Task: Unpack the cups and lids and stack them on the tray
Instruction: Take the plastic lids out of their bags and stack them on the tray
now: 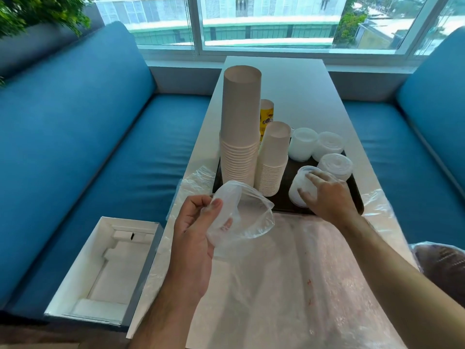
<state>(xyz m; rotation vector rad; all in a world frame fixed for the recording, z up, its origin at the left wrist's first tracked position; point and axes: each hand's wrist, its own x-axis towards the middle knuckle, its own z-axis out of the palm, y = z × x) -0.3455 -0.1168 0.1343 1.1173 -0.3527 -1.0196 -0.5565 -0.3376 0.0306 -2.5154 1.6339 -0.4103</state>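
Observation:
A dark tray [286, 170] on the white table carries a tall stack of paper cups [240, 127], a shorter stack [273, 159] and a yellow cup stack [266, 114] behind them. Three piles of clear lids [302, 144] [328, 144] [336, 166] sit on the tray's right side. My right hand [324, 197] grips a fourth lid stack [299, 187] standing at the tray's near right. My left hand [198, 227] pinches an empty clear plastic bag [246, 217] just in front of the tray.
Crumpled clear plastic wrap [289, 285] covers the near part of the table [276, 76]. An open white box [105, 268] lies on the blue bench [75, 147] to the left. Another blue bench [415, 137] runs along the right, with a bagged object [442, 265] near it.

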